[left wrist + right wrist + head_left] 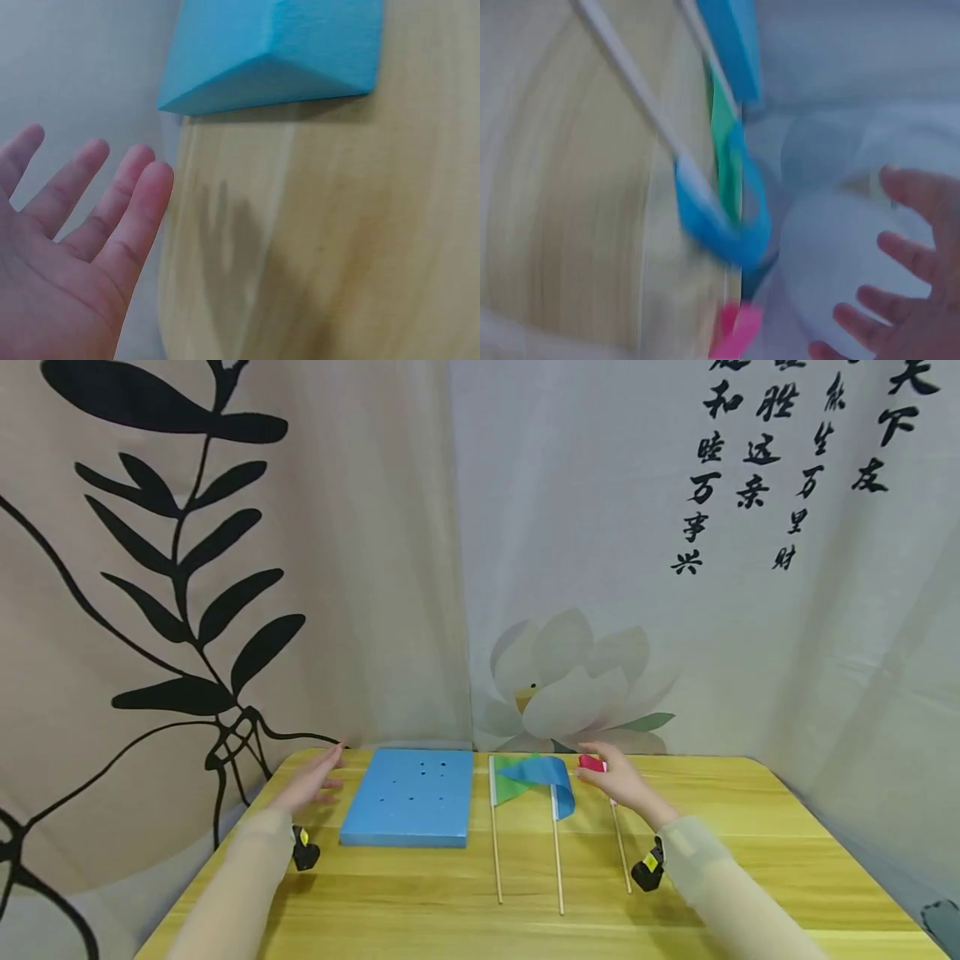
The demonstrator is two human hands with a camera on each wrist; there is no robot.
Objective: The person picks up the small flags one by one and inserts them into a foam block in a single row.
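Blue foam, a flat rectangular block [409,797] with small holes punched in its top, lies on the yellow wooden table [750,827] at about 11 o'clock from table centre. The left hand [311,781] hovers just beside its left edge, at the block's 9 o'clock, fingers straight and spread, holding nothing; the left wrist view confirms the empty palm. Three small paper flags on thin wooden sticks lie side by side to the block's right, sticks running from 12 to 6 o'clock: a green flag [508,783], a blue flag [551,779] overlapping it, and a red flag [592,763]. The right hand [621,783] is the nearer one to them; it hangs over the red flag's head, fingers extended, gripping nothing that shows. Contact with the flag cannot be told. The hand covers most of the red paper, and the right wrist view is badly blurred.
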